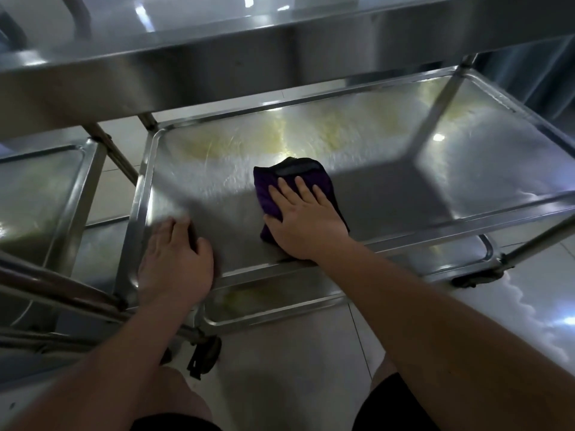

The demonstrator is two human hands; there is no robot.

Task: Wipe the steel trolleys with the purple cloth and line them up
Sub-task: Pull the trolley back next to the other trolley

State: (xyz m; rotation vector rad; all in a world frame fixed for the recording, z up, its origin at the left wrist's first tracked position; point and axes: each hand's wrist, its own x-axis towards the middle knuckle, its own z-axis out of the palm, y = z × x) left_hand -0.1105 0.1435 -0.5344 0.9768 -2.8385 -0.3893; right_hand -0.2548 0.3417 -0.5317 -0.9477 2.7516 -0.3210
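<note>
Cloth (292, 185) pinned flat under right hand (303, 222), near shelf's (389, 188) front edge — yellowish stains (280, 135) lie beyond, toward far edge; left hand (175, 259) flat, released.

The steel trolley's middle shelf (389, 188) bears the purple cloth (292, 181).

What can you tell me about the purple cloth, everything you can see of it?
The purple cloth is dark, soft-looking fabric, folded into a thick pad with a grey strip at its far edge. It lies flat on the steel trolley's middle shelf, near the front rim. The right hand presses on it with straight, spread fingers, covering its near half.
</note>
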